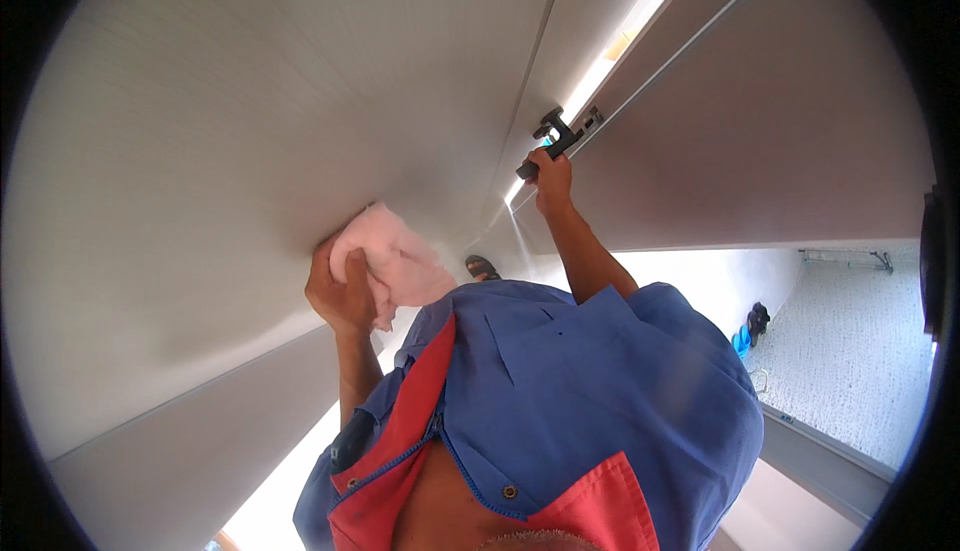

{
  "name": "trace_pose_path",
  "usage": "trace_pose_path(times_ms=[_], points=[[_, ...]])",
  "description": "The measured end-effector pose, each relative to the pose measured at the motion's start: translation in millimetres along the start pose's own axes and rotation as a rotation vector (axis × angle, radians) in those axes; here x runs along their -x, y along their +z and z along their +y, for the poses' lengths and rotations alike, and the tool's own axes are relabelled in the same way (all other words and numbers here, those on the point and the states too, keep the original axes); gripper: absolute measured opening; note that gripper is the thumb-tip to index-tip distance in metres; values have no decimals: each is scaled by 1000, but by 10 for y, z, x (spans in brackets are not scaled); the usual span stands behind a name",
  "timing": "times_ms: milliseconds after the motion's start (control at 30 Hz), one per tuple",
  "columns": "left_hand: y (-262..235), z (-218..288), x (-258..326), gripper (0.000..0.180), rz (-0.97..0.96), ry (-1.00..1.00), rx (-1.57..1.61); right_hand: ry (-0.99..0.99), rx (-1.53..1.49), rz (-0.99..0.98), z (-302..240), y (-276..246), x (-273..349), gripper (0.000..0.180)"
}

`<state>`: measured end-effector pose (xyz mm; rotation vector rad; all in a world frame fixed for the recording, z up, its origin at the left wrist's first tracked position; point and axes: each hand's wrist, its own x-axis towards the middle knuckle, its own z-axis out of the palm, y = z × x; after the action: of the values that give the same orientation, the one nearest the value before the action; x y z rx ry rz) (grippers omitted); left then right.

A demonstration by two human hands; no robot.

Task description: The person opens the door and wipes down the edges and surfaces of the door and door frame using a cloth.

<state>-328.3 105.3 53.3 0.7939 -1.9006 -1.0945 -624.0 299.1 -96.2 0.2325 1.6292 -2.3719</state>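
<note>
My left hand (343, 291) is closed on a pink cloth (385, 251), which is bunched up and pressed against the pale door panel (250, 111) on the left. Part of the cloth hangs loose below my fingers. At the upper right, my right hand (550, 179) is wrapped round a dark door handle (562, 147) near the panel's edge. A bright gap runs along that edge, between the pale panel and the brownish surface to its right.
A brownish flat panel (760, 121) rises on the right side. Beneath me, a foot in a dark sandal (482, 268) shows on the floor. Farther right lie blue and black footwear (750, 331) beside a textured, whitish glass-like surface (850, 351).
</note>
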Motion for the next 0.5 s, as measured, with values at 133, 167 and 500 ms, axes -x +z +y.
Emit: trace_pose_path(times_ms=[133,167,500], points=[[-276,160,96,26,-7,56,-9,-40,-14,-34,-73,-58,265,11],[-312,193,110,26,-18,66,11,-39,-14,-32,-83,-80,304,11],[-787,621,167,26,-72,-3,7,5,-82,-8,-354,30,832,10]])
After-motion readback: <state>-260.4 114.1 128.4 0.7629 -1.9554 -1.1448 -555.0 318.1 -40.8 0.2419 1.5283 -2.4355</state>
